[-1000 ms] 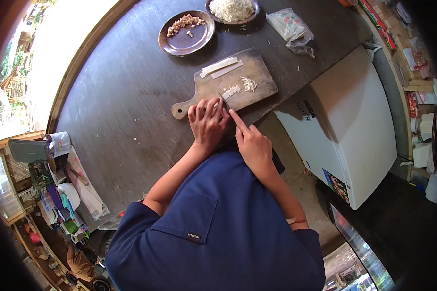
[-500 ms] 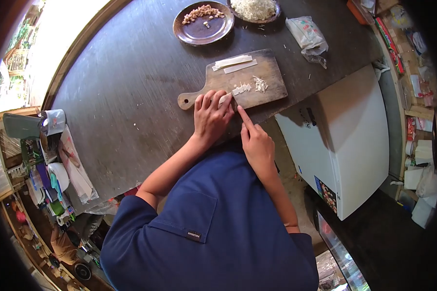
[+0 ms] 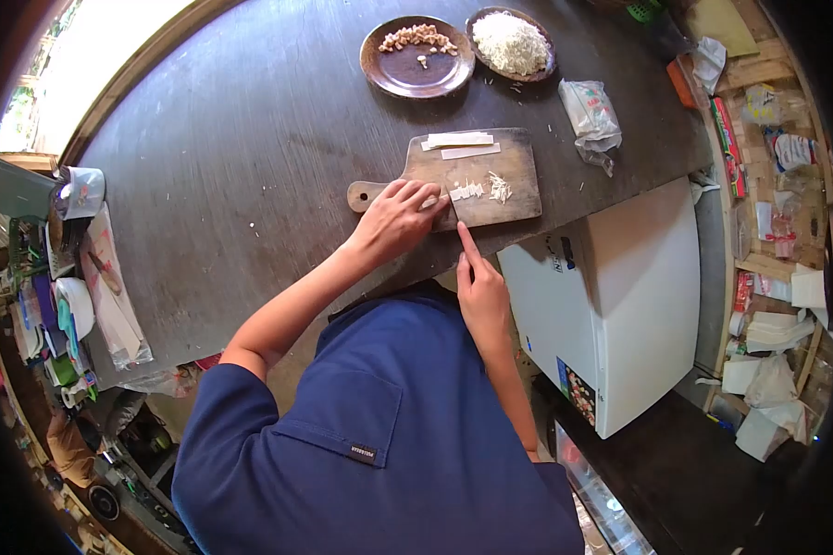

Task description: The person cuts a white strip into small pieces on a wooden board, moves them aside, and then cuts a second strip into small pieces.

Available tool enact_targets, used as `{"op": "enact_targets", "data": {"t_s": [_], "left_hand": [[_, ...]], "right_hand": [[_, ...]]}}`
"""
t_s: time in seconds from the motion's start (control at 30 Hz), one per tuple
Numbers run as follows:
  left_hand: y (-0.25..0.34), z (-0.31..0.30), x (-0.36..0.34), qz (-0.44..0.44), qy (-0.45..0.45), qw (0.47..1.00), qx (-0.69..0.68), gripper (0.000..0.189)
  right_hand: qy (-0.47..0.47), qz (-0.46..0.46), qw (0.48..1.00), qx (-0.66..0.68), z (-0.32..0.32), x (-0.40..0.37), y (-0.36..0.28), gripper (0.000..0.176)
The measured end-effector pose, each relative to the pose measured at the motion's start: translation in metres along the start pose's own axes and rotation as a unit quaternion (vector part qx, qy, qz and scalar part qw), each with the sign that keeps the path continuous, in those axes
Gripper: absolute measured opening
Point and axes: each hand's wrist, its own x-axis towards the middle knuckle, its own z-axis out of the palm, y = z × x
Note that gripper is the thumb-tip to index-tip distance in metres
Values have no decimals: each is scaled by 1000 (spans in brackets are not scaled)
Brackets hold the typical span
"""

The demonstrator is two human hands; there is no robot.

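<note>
A wooden cutting board (image 3: 495, 208) with a round-holed handle lies near the table's front edge. Curled over its handle side, my left hand (image 3: 398, 220) presses a pale piece of food whose kind I cannot make out. My right hand (image 3: 483, 289) is closed around a knife (image 3: 454, 209), index finger stretched along it; only a thin dark line of blade shows, beside my left fingertips. Just right of the blade are short cut pieces (image 3: 467, 191) and a small pile of thin pale slivers (image 3: 500, 189). Long flat white strips (image 3: 460, 140) lie along the board's far side.
Beyond the board stand a brown plate (image 3: 416, 80) with small tan chunks and a plate of white shreds (image 3: 511, 44). A plastic bag (image 3: 590, 116) lies to the right. A white fridge (image 3: 643, 305) stands past the table edge. Utensils (image 3: 69, 305) crowd the left side.
The camera view has shifted, so the board and plates sit a little lower in the picture. Both hands keep nearly the same hold at the board.
</note>
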Motion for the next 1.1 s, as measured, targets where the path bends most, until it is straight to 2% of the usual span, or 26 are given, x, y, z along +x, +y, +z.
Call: {"op": "enact_targets", "data": {"t_s": [0.17,0.2,0.33,0.43,0.5,0.6,0.8,0.93,1.0,1.1], "left_hand": [[9,11,-12,5,24,996,83,51],[10,19,-17,-8,16,995,102,58],[16,26,-23,-27,26,994,107,63],[16,29,-23,-36,54,993,99,61],[14,29,-22,-33,39,993,108,60],[16,30,-25,-21,37,992,121,63],[15,33,-26,-23,48,990,129,64],[16,32,-27,-11,45,991,129,61],[15,32,-26,-13,43,989,138,61],[17,32,-26,-13,37,991,131,61]], "right_hand": [[12,-18,1000,-11,-2,2,-6,54],[5,-4,1000,-20,-5,-6,-8,54],[-11,20,998,-56,-13,-20,-11,54],[-17,17,998,-65,-17,-16,-19,54],[-38,59,996,-60,-18,-15,-25,52],[2,8,998,-60,-9,-22,-13,54],[30,-16,999,-16,8,-4,-5,54],[33,-27,999,-15,2,-6,-12,54],[11,11,999,-37,-2,-18,-11,54],[17,11,999,-42,3,-19,-9,54]]}}
